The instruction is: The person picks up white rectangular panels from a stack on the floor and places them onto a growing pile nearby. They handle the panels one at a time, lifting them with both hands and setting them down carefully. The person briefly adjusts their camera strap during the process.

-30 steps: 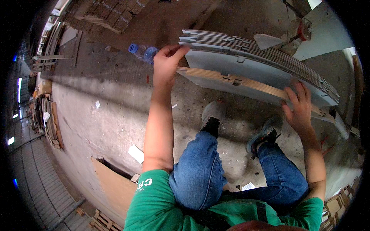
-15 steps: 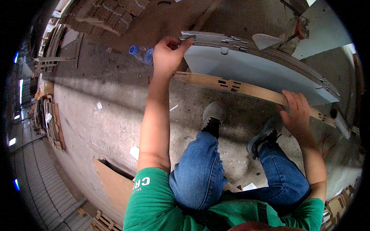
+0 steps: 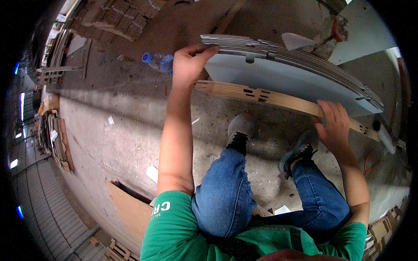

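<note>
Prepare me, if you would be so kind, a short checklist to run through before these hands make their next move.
1. Right hand on the tan-edged stack: ok, holding it toward its right end.
2. Left hand grip: cannot tell; it meets the left end of the grey-edged stack, fingertips partly hidden.
3. Stacks separated: ok, apart along the middle.
4. Feet clear: ok, floor shows between the tan-edged stack and both left shoe and right shoe.
5. Blue-capped bottle clear of the left hand: cannot tell, contact unclear.
6. Floor tidy: not ok, white scraps lie about.
</note>
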The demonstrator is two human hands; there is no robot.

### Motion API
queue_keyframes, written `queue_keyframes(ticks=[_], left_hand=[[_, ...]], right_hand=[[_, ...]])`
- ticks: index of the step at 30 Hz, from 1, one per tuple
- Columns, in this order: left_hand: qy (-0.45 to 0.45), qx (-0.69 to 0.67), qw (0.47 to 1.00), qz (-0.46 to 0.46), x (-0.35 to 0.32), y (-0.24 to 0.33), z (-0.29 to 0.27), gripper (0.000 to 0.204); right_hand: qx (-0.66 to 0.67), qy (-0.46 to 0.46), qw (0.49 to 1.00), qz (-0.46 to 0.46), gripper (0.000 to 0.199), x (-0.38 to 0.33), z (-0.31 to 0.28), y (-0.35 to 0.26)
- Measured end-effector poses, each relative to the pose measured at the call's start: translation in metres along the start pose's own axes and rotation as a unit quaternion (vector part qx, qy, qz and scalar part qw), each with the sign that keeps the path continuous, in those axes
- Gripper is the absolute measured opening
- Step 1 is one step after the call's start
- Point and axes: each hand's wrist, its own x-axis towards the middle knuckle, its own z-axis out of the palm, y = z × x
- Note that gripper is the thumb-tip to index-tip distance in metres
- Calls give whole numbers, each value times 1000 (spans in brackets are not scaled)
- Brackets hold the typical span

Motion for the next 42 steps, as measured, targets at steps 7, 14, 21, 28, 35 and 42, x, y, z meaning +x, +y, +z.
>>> queue_keyframes(ticks=[7, 14, 21, 28, 35, 42], left_hand=[[-36, -27, 999, -20, -9, 10, -5, 21], [-95, -90, 989, -76, -10, 3, -15, 23], [-113, -123, 984, -63, -15, -7, -20, 37], [-110, -115, 986, -39, -18, -5, -19, 37], [-11, -125, 991, -51, 4, -13, -13, 30], [-4, -85, 995, -58, 0, -7, -5, 24]], right_hand=[[-43, 27, 999, 5, 59, -1, 0, -3], [-58, 26, 998, 7, 61, 4, -2, 0], [-64, 23, 998, 5, 59, 7, -2, 3], [-37, 7, 999, 7, 58, 1, 5, 6], [-25, 21, 999, -11, 57, 3, 1, 2], [-16, 22, 1000, -7, 59, 0, 3, 4]])
